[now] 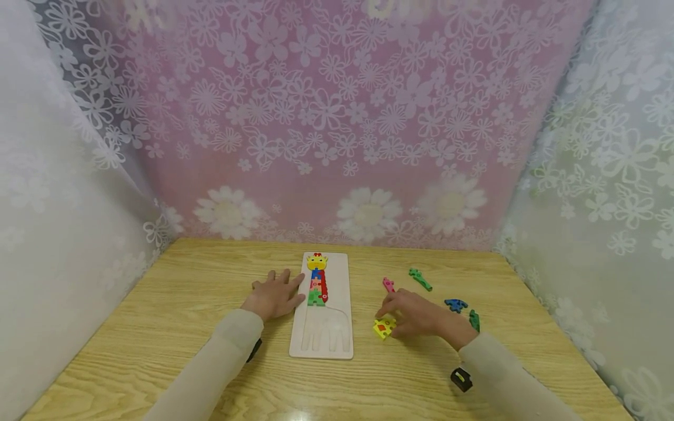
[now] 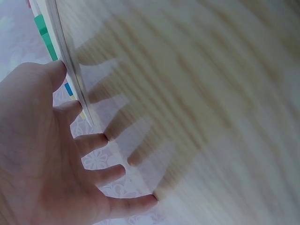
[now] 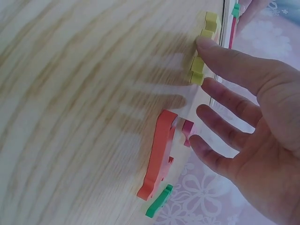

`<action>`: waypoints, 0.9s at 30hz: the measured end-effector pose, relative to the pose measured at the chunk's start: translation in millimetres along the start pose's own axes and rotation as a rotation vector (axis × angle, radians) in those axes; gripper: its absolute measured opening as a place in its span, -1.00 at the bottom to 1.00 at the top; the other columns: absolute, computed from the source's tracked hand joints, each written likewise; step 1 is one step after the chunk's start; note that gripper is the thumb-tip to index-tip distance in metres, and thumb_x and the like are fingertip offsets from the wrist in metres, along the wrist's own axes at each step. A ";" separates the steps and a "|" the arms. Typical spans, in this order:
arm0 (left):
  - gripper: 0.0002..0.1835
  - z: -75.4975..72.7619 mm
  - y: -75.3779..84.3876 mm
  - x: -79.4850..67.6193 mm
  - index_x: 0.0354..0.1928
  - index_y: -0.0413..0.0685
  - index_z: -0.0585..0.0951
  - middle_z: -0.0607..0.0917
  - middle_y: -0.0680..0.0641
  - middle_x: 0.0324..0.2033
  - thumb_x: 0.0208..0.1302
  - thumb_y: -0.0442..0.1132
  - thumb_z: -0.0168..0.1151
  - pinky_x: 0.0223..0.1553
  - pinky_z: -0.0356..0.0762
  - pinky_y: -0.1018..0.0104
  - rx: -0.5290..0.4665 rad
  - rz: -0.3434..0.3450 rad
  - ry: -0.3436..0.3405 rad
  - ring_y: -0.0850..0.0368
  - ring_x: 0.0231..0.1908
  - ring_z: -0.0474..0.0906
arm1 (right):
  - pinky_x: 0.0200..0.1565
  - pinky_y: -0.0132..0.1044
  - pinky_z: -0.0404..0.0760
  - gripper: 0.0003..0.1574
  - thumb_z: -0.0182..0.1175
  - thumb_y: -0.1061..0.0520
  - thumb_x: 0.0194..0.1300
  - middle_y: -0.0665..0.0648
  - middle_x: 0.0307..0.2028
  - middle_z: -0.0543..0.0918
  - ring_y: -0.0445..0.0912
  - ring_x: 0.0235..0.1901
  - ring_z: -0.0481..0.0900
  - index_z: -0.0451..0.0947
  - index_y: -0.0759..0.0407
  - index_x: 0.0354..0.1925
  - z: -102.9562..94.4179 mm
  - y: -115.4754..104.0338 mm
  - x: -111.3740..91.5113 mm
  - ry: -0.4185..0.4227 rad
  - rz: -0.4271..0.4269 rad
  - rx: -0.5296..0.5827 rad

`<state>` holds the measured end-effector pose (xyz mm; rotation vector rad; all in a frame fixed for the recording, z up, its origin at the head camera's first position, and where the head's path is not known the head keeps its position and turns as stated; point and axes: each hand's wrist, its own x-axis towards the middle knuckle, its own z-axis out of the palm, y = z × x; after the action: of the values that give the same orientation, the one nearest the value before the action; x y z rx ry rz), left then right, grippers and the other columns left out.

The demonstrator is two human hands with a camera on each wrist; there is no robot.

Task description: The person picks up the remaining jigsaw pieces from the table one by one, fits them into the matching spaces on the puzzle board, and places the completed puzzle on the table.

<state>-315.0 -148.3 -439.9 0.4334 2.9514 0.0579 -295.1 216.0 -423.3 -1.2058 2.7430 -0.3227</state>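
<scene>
A white giraffe puzzle board lies on the table, with a yellow giraffe head and blue, pink, green and red pieces fitted in its upper half. Bare recesses for the body and legs show below. My left hand is spread at the board's left side; in the left wrist view its thumb and index fingertip touch the board's edge. Right of the board, my right hand has its thumb and index finger at a yellow puzzle piece, pinching it at the table. Its other fingers extend loosely.
Loose pieces lie around the right hand: a pink piece, a long green piece, a blue piece and another green piece. A red piece shows in the right wrist view. Patterned curtains border the table.
</scene>
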 end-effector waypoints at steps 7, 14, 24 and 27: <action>-0.30 -2.7 1.0 -0.8 0.64 0.22 0.16 0.20 -0.21 0.60 0.59 0.26 -0.14 0.25 0.27 -0.64 -0.042 -0.002 0.004 -0.48 0.53 0.15 | 0.01 -0.13 0.60 -0.57 0.54 0.12 0.17 0.00 -0.06 0.71 -0.07 -0.07 0.55 0.77 -0.06 0.04 -0.7 -2.8 1.3 -0.009 -0.005 -0.007; -0.28 -0.7 0.5 1.1 0.65 0.27 0.12 0.16 -0.19 0.62 0.58 0.30 -0.16 0.28 0.26 -0.62 -0.044 -0.010 -0.008 -0.45 0.54 0.13 | 0.00 -0.14 0.60 -0.56 0.54 0.14 0.16 -0.01 -0.08 0.71 -0.08 -0.07 0.56 0.78 -0.07 0.04 -0.2 -6.2 2.5 -0.007 -0.003 -0.014; -0.29 -0.9 0.5 0.3 0.64 0.26 0.15 0.20 -0.19 0.61 0.57 0.29 -0.14 0.31 0.25 -0.60 -0.032 -0.016 -0.004 -0.42 0.53 0.18 | -0.07 -0.25 0.58 -0.57 0.53 0.14 0.18 -0.05 -0.12 0.71 -0.15 -0.16 0.56 0.78 -0.07 0.05 2.7 -6.1 5.9 -0.005 -0.036 -0.013; -0.29 -0.3 -0.1 0.4 0.64 0.27 0.15 0.20 -0.19 0.60 0.57 0.29 -0.15 0.33 0.23 -0.58 -0.026 -0.016 -0.002 -0.41 0.53 0.19 | -0.08 -0.28 0.58 -0.55 0.53 0.13 0.19 -0.04 -0.12 0.71 -0.16 -0.17 0.55 0.77 -0.06 0.08 2.2 -6.9 6.0 -0.013 -0.027 0.005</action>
<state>-315.4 -148.3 -439.7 0.4065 2.9483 0.0946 -293.8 206.7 -424.0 -1.2401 2.7159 -0.3228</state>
